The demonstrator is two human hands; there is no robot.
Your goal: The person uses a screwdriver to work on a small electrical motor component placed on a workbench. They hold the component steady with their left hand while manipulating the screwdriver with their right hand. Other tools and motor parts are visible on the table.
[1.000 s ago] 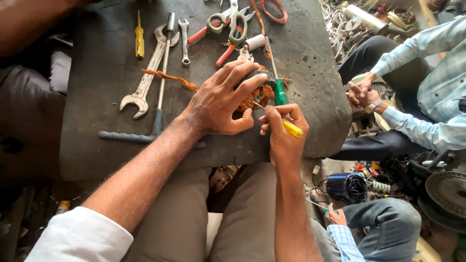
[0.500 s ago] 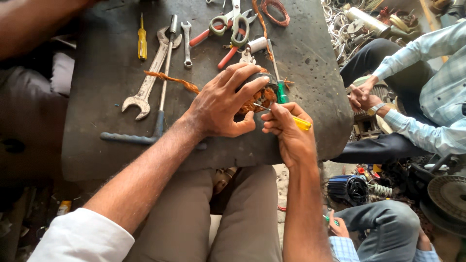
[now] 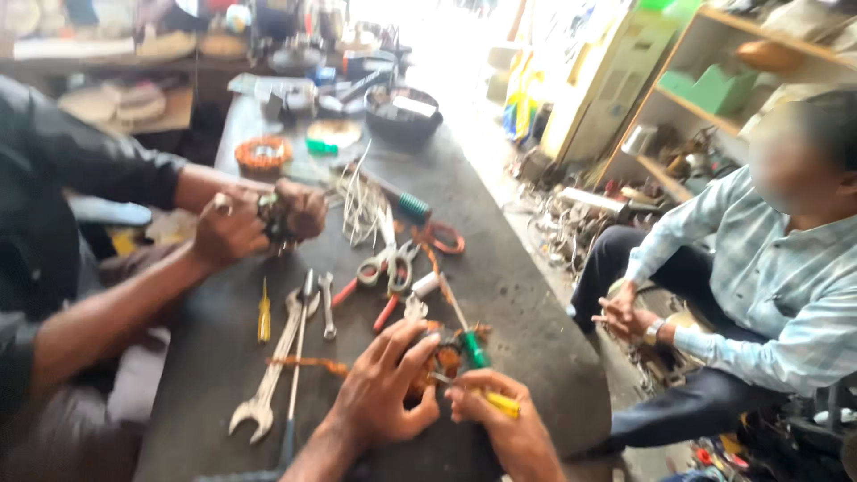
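Left hand clamps orange copper-wound motor coil on dark grey worktable; right hand grips yellow-handled tool against it. Long silver open-ended spanner lies left.

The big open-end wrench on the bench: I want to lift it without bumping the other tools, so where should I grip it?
Probably grip the wrench at its open-jawed head, the near end, coming from the left: that side is bare tabletop, while a long thin tool lies close along its right.
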